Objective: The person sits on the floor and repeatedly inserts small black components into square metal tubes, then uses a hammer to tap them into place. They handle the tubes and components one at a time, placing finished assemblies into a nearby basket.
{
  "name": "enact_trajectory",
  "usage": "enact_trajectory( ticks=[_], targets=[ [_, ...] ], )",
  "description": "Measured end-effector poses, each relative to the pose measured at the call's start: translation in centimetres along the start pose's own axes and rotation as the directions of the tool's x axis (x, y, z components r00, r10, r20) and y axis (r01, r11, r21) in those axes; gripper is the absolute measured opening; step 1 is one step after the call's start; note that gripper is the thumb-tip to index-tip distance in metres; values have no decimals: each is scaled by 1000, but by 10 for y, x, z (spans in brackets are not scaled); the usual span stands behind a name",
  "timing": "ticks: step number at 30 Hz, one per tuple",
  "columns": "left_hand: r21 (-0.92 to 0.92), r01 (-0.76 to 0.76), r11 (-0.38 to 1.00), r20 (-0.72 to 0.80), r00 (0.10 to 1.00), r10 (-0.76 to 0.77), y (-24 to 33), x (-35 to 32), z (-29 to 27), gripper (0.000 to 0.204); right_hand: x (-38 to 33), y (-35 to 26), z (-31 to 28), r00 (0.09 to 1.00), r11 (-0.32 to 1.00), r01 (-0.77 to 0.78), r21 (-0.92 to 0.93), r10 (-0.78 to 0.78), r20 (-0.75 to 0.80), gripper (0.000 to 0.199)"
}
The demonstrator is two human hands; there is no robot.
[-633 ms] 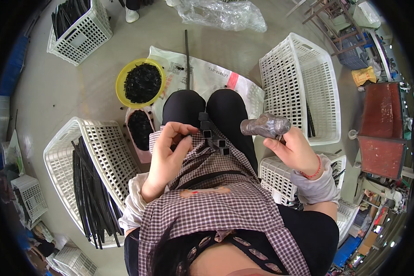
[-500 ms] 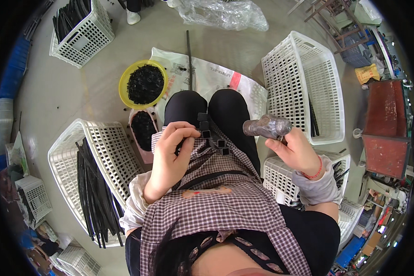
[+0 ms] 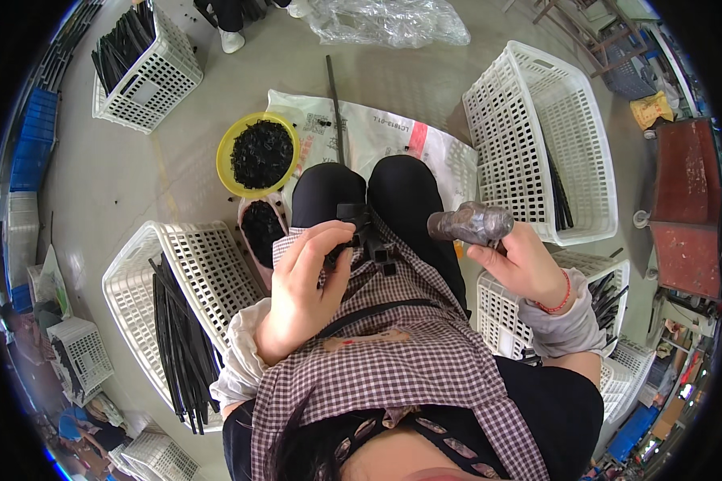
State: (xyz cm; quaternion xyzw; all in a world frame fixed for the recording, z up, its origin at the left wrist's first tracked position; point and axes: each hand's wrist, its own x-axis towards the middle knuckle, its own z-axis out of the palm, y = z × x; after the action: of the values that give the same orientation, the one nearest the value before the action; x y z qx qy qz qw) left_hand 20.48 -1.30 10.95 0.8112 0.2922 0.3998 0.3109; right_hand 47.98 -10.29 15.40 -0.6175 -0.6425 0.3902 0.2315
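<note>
A black square tube piece (image 3: 367,232) with a plastic end fitting rests over the person's lap, above the knees in black trousers. The left hand (image 3: 305,284) grips it, its fingers (image 3: 325,240) curled narrowly around the near part. The right hand (image 3: 521,260) is raised just beside it, fingers closed around the handle of a mallet with a grey wrapped head (image 3: 469,224); the head hangs near the tube but apart from it.

On the floor beyond the knees lies a white printed sack (image 3: 377,136) with one long black rod (image 3: 334,108) across it. At its left edge sits a yellow bowl (image 3: 231,152) of small black parts, and a pinkish tub (image 3: 258,228) of the same just below it. A white basket (image 3: 208,256) of long black tubes stands at the person's left, a large white basket (image 3: 537,136) at the right, holding a few tubes. More baskets ring the grey concrete floor (image 3: 120,184), with a clear plastic bag (image 3: 389,20) at the far edge.
</note>
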Motion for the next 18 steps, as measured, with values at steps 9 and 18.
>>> enact_trajectory(
  ticks=[9,18],
  targets=[
    [-51,-82,995,288,953,93,-14,3,-10,55,2,9,2,997,997,74,1,-73,-25,39],
    [-106,277,955,111,958,-266,-7,-6,-24,38,0,2,2,999,999,-36,4,35,15,39]
  ],
)
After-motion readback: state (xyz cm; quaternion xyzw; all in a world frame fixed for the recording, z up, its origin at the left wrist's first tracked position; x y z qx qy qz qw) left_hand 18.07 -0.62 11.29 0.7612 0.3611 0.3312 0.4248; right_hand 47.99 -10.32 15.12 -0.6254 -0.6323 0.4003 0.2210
